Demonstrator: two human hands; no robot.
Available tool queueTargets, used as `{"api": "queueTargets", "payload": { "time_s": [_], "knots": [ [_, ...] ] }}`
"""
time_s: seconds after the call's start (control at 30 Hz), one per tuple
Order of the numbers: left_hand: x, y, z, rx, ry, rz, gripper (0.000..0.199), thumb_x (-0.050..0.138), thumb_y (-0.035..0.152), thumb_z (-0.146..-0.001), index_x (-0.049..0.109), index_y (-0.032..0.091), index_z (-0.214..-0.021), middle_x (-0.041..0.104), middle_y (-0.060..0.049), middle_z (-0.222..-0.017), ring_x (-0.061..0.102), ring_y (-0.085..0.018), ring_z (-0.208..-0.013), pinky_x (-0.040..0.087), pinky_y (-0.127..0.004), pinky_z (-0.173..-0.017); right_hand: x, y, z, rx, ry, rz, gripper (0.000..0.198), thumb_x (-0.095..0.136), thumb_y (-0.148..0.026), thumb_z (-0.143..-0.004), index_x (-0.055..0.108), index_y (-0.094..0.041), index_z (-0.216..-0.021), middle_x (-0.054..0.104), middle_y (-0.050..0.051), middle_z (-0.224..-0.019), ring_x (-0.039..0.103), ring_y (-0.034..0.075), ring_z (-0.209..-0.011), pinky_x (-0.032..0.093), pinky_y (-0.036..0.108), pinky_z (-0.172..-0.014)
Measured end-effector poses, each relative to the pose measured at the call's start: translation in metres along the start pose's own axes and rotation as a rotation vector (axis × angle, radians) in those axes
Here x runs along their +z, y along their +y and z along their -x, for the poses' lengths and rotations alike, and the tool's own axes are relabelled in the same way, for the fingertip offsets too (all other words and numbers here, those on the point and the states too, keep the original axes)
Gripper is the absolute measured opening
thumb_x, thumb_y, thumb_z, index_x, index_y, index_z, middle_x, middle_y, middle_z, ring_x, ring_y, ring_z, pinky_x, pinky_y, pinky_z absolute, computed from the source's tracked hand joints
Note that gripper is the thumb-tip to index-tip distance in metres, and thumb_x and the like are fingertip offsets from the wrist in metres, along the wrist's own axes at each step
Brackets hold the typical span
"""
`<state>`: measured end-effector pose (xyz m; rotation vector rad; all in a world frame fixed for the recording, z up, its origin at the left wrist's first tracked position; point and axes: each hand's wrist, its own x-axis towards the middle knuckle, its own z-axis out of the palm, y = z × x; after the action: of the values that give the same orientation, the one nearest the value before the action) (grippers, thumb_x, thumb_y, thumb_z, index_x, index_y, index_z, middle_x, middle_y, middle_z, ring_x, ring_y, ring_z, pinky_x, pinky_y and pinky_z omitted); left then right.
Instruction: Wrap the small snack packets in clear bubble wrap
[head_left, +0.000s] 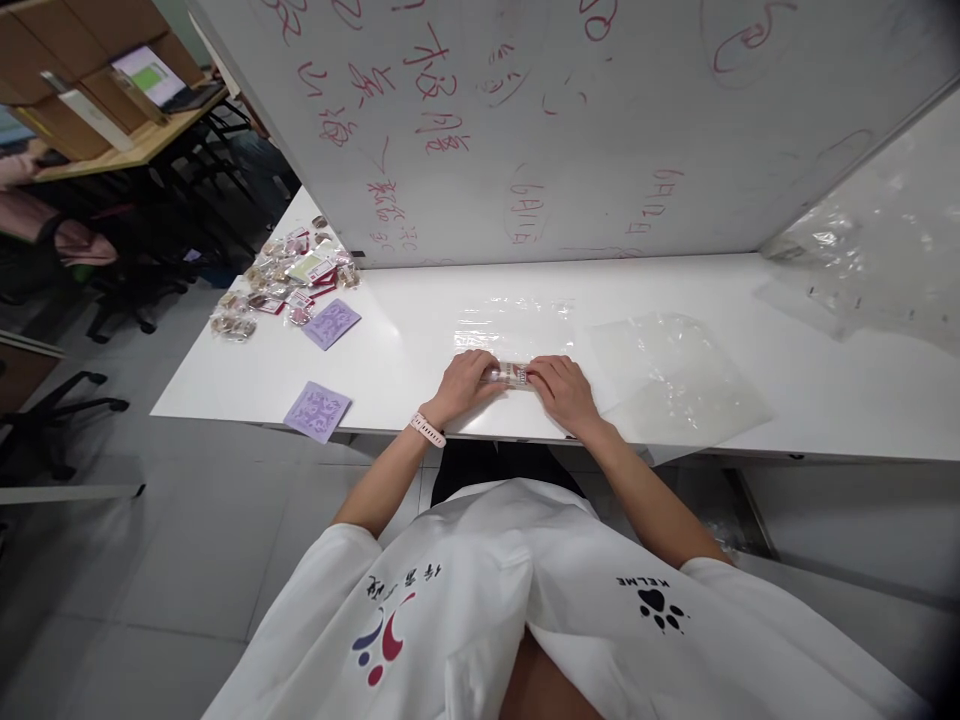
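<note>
Between my two hands lies a small cylindrical item (514, 374) with a printed label, at the near edge of a clear plastic sheet (514, 320) spread on the white table. My left hand (469, 385) curls its fingers over the left end of the item. Over the right end, beside the dark red print, my right hand (562, 390) closes in the same way. Fingers hide both ends, and the print is too small to read. The clear sheet seems wrapped partly round the item.
Several small packaged goods (292, 270) are heaped at the table's left. Two purple patterned packets (318, 411) lie nearer me, one at the front edge. A translucent sheet (675, 375) lies to my right. Behind stands a whiteboard (480, 130); more clear plastic (885, 240) is at the far right.
</note>
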<state>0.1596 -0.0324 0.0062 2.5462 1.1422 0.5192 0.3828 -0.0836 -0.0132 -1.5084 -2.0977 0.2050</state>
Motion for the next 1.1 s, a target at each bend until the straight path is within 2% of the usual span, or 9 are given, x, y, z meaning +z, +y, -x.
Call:
{"api": "queueTargets", "payload": {
  "time_s": [0.07, 0.17, 0.3, 0.4, 0.5, 0.6, 0.83, 1.0, 1.1],
  "knots": [
    [-0.004, 0.0, 0.005, -0.004, -0.054, 0.02, 0.026, 0.068, 0.037, -0.089, 0.057, 0.022, -0.108, 0.065, -0.006, -0.102, 0.058, -0.022, -0.093, 0.043, -0.034, -0.08, -0.003, 0.004, 0.007, -0.044, -0.039, -0.028, 0.032, 0.047, -0.042, -0.099, 0.062, -0.021, -0.119, 0.066, 0.01, -0.122, 0.056, 0.027, -0.108, 0.042, 0.04, -0.088],
    [-0.015, -0.003, 0.002, -0.061, -0.128, 0.066, 0.022, 0.064, 0.037, -0.092, 0.061, 0.022, -0.108, 0.067, -0.005, -0.093, 0.059, -0.022, -0.086, 0.042, -0.032, -0.072, -0.01, 0.009, 0.007, -0.053, -0.101, -0.072, 0.035, 0.047, -0.046, -0.099, 0.063, -0.022, -0.118, 0.069, 0.01, -0.114, 0.059, 0.026, -0.101, 0.043, 0.038, -0.085],
    [-0.026, -0.012, -0.022, -0.106, -0.198, 0.096, 0.029, 0.055, 0.045, -0.096, 0.066, 0.021, -0.086, 0.066, -0.007, -0.085, 0.058, -0.022, -0.08, 0.041, -0.033, -0.069, -0.016, 0.016, -0.017, 0.121, -0.213, -0.038, 0.04, 0.037, -0.047, -0.102, 0.068, -0.023, -0.098, 0.07, 0.008, -0.095, 0.062, 0.025, -0.087, 0.041, 0.034, -0.069],
    [-0.019, -0.014, -0.04, -0.141, -0.077, -0.071, 0.022, 0.062, 0.039, -0.093, 0.065, 0.02, -0.082, 0.066, -0.01, -0.095, 0.057, -0.026, -0.091, 0.04, -0.037, -0.077, -0.015, 0.02, -0.043, 0.214, -0.28, 0.043, 0.041, 0.039, -0.048, -0.101, 0.067, -0.022, -0.085, 0.068, 0.007, -0.089, 0.059, 0.023, -0.079, 0.037, 0.034, -0.067],
    [-0.001, -0.012, -0.045, -0.183, 0.039, -0.146, 0.007, 0.057, 0.022, -0.095, 0.064, 0.021, -0.095, 0.065, -0.009, -0.1, 0.056, -0.025, -0.092, 0.039, -0.037, -0.078, -0.009, 0.02, -0.058, 0.165, -0.155, 0.105, 0.032, 0.045, -0.041, -0.1, 0.068, -0.021, -0.09, 0.068, 0.009, -0.097, 0.058, 0.026, -0.092, 0.038, 0.037, -0.079],
    [0.016, -0.011, -0.041, -0.22, 0.09, -0.146, 0.018, 0.047, 0.018, -0.099, 0.062, 0.02, -0.089, 0.064, -0.009, -0.093, 0.054, -0.025, -0.089, 0.038, -0.037, -0.076, -0.001, 0.018, -0.054, 0.061, -0.04, 0.107, 0.035, 0.037, -0.033, -0.103, 0.069, -0.02, -0.098, 0.068, 0.011, -0.103, 0.056, 0.027, -0.1, 0.038, 0.04, -0.086],
    [0.017, -0.014, -0.037, -0.34, 0.127, -0.063, 0.025, 0.045, 0.025, -0.1, 0.061, 0.021, -0.081, 0.064, -0.007, -0.086, 0.053, -0.023, -0.083, 0.038, -0.034, -0.068, 0.01, 0.021, -0.028, -0.088, -0.118, 0.072, 0.044, 0.049, -0.052, -0.098, 0.062, -0.022, -0.127, 0.065, 0.012, -0.117, 0.055, 0.029, -0.105, 0.039, 0.04, -0.086],
    [0.005, -0.004, -0.025, -0.243, 0.121, -0.059, 0.032, 0.051, 0.042, -0.099, 0.061, 0.02, -0.078, 0.064, -0.007, -0.085, 0.056, -0.023, -0.086, 0.039, -0.034, -0.071, -0.004, 0.02, -0.041, -0.062, -0.224, 0.057, 0.044, 0.037, -0.05, -0.103, 0.07, -0.021, -0.101, 0.068, 0.01, -0.1, 0.057, 0.026, -0.096, 0.038, 0.038, -0.082],
    [0.001, -0.006, -0.022, -0.21, 0.08, -0.145, 0.037, 0.055, 0.051, -0.095, 0.061, 0.02, -0.077, 0.064, -0.01, -0.088, 0.056, -0.026, -0.089, 0.038, -0.037, -0.076, -0.013, 0.021, -0.061, -0.015, -0.382, -0.009, 0.052, 0.034, -0.052, -0.103, 0.067, -0.021, -0.078, 0.067, 0.006, -0.083, 0.058, 0.022, -0.08, 0.037, 0.035, -0.076]
  ]
}}
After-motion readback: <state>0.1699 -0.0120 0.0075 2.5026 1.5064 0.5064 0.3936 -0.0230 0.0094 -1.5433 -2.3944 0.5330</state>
